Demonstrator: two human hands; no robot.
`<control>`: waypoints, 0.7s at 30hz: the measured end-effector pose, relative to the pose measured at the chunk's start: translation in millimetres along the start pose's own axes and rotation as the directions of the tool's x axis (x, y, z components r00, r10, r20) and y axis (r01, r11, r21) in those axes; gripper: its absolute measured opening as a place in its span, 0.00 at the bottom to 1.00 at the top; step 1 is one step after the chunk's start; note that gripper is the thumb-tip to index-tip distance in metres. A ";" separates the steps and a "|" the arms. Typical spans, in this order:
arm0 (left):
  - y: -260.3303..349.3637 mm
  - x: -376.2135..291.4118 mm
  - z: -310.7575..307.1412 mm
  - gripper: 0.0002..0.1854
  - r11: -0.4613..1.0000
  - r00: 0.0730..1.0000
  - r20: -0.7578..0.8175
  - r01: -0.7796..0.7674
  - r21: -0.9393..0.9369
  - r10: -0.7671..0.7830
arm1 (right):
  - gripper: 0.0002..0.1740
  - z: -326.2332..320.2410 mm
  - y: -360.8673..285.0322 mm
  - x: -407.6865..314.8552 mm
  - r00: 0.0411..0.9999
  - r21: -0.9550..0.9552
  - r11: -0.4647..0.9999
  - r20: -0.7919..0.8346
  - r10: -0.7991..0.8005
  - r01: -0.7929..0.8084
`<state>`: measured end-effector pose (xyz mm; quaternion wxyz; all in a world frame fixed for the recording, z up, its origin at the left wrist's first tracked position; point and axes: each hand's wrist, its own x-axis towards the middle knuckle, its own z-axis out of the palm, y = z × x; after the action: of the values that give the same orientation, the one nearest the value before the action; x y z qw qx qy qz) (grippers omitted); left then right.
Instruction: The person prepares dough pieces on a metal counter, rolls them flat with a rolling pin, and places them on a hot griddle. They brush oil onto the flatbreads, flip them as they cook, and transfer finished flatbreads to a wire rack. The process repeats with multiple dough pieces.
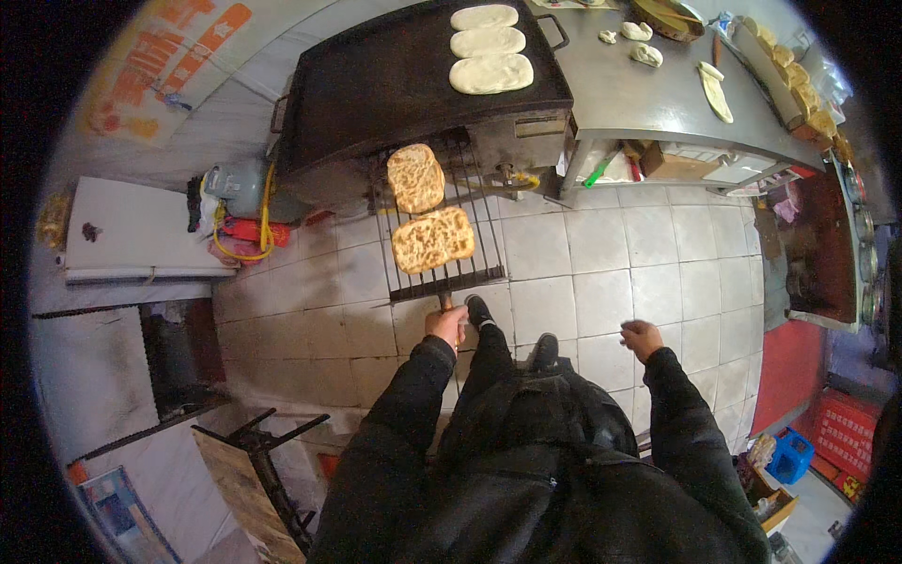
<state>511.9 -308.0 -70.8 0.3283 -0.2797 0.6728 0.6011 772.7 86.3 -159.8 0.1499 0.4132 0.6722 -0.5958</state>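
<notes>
My left hand [445, 328] grips the handle [445, 302] of a metal rack [490, 247] made of parallel bars. The rack juts out from under a black griddle [366, 92]. On its bars lie two browned flatbreads: a rounded one [416, 178] near the griddle and a wider one [433, 240] closer to me. Free in the air over the tiles to the right, my right hand [641, 340] has its fingers loosely curled, and no object shows in it. Three pale flattened dough pieces [491, 73] sit in a row on the griddle's right part.
Right of the griddle stands a steel worktable [634, 92] with dough lumps [646, 55], a dough strip [716, 92] and a round pan [668, 17]. A gas cylinder [236, 185] with a yellow hose is at the left. A wooden-topped stool [243, 486] leans at lower left.
</notes>
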 end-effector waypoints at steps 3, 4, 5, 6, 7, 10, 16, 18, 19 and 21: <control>-5.7 8.2 -6.1 0.13 0.995 0.992 0.072 0.100 0.032 -0.102 | 0.18 21.2 -103.1 -8.9 0.977 -0.091 0.975 -0.043 -0.207 0.203; -10.7 10.6 -7.6 0.13 0.996 0.990 0.108 0.085 0.035 -0.088 | 0.17 32.2 -139.0 -7.6 0.954 -0.174 0.944 -0.058 -0.294 0.280; -15.6 12.8 -11.4 0.13 0.993 0.991 0.087 0.090 0.078 -0.097 | 0.17 45.5 -174.1 -5.0 0.938 -0.234 0.921 -0.077 -0.338 0.312; -22.3 14.6 -15.3 0.14 0.986 0.992 0.092 0.072 0.150 -0.087 | 0.17 59.8 -207.4 -2.9 0.888 -0.295 0.855 -0.040 -0.458 0.427; -30.1 15.7 -18.4 0.15 0.973 0.993 0.093 0.056 0.226 -0.078 | 0.17 76.3 -239.5 1.5 0.840 -0.328 0.796 -0.011 -0.542 0.509; -54.3 25.6 -32.5 0.19 0.991 0.988 0.130 0.069 0.116 -0.084 | 0.18 145.3 -323.4 26.5 0.764 -0.411 0.661 0.160 -0.625 0.628; -102.9 30.5 -60.2 0.20 0.956 0.974 0.220 -0.116 0.270 0.056 | 0.30 307.3 -395.7 49.2 0.593 -0.731 0.191 0.341 -0.730 0.655; -108.5 27.9 -61.6 0.19 0.936 0.962 0.214 -0.223 0.273 0.167 | 0.34 322.8 -398.4 56.9 0.550 -0.760 -0.038 0.504 -0.666 0.649; -109.2 26.5 -60.0 0.18 0.931 0.964 0.204 -0.227 0.287 0.172 | 0.36 321.9 -397.7 61.0 0.514 -0.718 -0.059 0.549 -0.659 0.693; -107.1 22.8 -54.2 0.18 0.922 0.967 0.185 -0.226 0.313 0.174 | 0.39 305.7 -396.2 69.6 0.466 -0.634 -0.083 0.644 -0.607 0.769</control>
<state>574.5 -374.4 -152.2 0.3580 -0.1031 0.7622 0.5294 350.2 -149.9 -14.7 0.0665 -0.1906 0.9673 -0.1534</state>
